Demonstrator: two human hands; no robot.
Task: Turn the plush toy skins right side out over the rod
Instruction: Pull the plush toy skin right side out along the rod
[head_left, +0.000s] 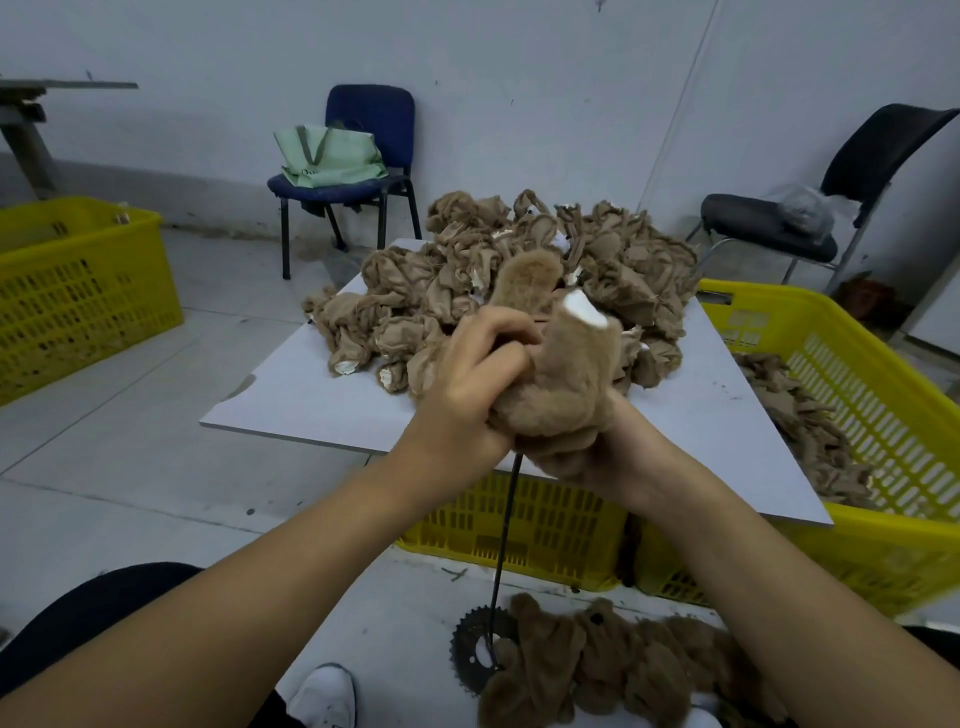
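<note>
My left hand (480, 374) and right hand (602, 447) both grip one furry skin (561, 384) on the rod (506, 525); beyond them, unturned skins (519, 275) heap the tabletop (291, 395).

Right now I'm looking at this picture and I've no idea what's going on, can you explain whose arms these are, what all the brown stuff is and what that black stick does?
There is no machine: a person wears a camera on the head, looking down at their own arms. The left hand and the right hand both grip a furry brown plush toy skin that sits on a thin black rod. The rod stands on a toothed metal disc on the floor. On the white board lies a heap of inside-out skins, showing their smooth backing. By the disc lie fluffy turned skins. Yellow crates stand around and under the board, and the right one holds more skins.
</note>
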